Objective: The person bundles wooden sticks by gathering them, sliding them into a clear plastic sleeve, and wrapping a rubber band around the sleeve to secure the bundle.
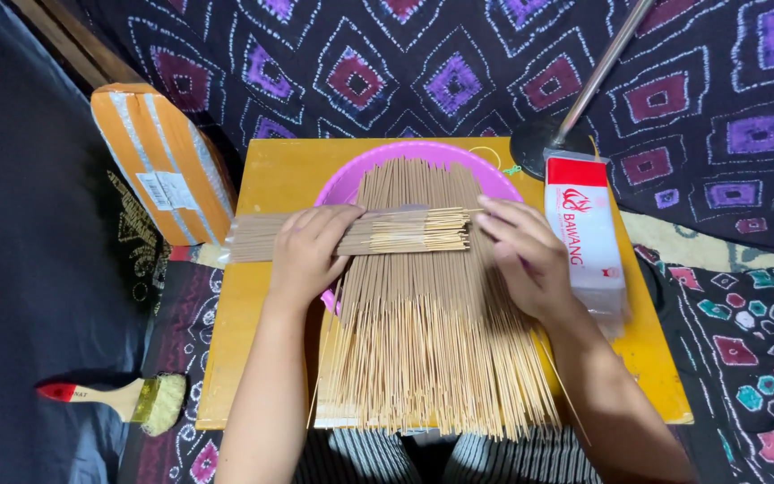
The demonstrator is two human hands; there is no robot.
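A wide fan of thin tan sticks lies over a pink round tray on a yellow board. Across the top of it lies a smaller bundle of sticks, set sideways. My left hand grips this bundle near its middle. My right hand rests with fingers spread on the fan, its fingertips touching the bundle's right end.
A stack of clear red-and-white packets lies on the board's right side. An orange taped parcel sits at the left, a paintbrush at the lower left. A metal stand rises at the back. Patterned cloth surrounds the board.
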